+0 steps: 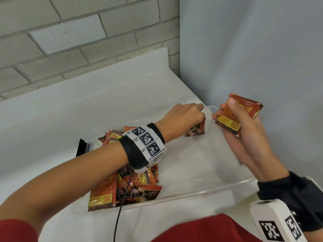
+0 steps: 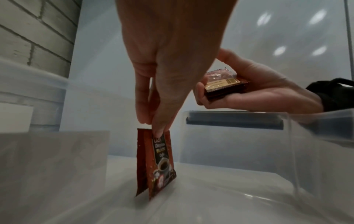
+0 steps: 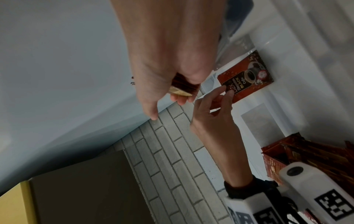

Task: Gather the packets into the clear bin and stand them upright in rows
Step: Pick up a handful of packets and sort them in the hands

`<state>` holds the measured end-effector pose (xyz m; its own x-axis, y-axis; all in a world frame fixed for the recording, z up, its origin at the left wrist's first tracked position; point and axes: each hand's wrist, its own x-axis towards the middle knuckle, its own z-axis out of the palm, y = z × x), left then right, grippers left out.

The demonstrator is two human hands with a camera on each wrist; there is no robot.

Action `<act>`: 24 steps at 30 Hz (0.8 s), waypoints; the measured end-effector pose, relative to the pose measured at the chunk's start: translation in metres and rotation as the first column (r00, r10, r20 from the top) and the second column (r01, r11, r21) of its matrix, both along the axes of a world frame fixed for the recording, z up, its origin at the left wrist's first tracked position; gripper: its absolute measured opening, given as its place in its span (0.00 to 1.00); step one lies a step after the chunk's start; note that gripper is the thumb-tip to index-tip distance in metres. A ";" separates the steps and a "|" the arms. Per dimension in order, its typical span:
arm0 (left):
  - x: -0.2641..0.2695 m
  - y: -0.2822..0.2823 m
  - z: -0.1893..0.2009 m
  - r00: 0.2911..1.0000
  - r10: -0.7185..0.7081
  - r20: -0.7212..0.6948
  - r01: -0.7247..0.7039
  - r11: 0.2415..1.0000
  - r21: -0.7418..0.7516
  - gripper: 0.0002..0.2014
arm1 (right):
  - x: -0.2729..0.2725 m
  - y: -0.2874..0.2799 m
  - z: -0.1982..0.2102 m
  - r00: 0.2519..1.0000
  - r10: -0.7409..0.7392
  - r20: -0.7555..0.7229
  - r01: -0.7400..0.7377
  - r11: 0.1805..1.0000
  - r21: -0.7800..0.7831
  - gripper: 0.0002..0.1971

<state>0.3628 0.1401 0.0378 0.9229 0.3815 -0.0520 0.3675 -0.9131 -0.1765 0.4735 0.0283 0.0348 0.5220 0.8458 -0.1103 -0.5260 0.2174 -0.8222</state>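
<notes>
Clear bin [image 1: 225,185] on white desk [image 1: 52,119]; loose coffee packet pile [image 1: 122,186] at its left end. Left hand [image 1: 185,116] pinches one packet [image 1: 195,128] upright at far wall. Right hand [image 1: 234,123] grips a packet stack [image 1: 239,114] above the bin's right end.

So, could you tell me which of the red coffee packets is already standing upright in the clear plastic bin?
The single red coffee packet pinched by the left hand at the clear plastic bin's far end; the heaped packets lie flat.

We see glossy foil packets [image 1: 104,194], a smooth clear plastic bin [image 1: 227,186], a matt white tabletop [image 1: 52,123], rough painted brick [image 1: 70,41].
</notes>
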 end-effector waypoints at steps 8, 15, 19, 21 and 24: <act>-0.007 0.008 0.006 0.996 0.006 0.094 0.000 0.998 -0.066 0.06 | 0.004 0.001 -0.002 0.982 0.070 -0.178 -0.065 0.997 0.038 0.08; -0.026 0.025 0.032 0.865 0.158 0.476 0.045 0.922 -0.386 0.07 | 0.003 -0.001 -0.001 0.951 0.237 -0.198 -0.229 0.971 0.063 0.19; -0.034 0.015 0.041 0.807 0.239 0.541 0.092 0.853 -0.514 0.09 | 0.000 -0.001 -0.001 0.944 0.311 -0.112 -0.307 0.950 0.051 0.22; -0.035 0.010 0.041 0.818 0.272 0.507 0.095 0.806 -0.585 0.11 | -0.001 -0.002 0.000 0.943 0.329 -0.054 -0.328 0.944 0.033 0.23; -0.036 0.005 0.039 0.832 0.315 0.457 0.089 0.737 -0.670 0.15 | -0.002 -0.003 0.000 0.937 0.349 0.015 -0.350 0.937 0.022 0.21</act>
<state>0.3264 0.1452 0.0767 0.8304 0.5405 0.1354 0.3213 -0.6629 0.6763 0.4710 0.0255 0.0345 0.1940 0.9774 -0.0844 -0.5638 0.0407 -0.8249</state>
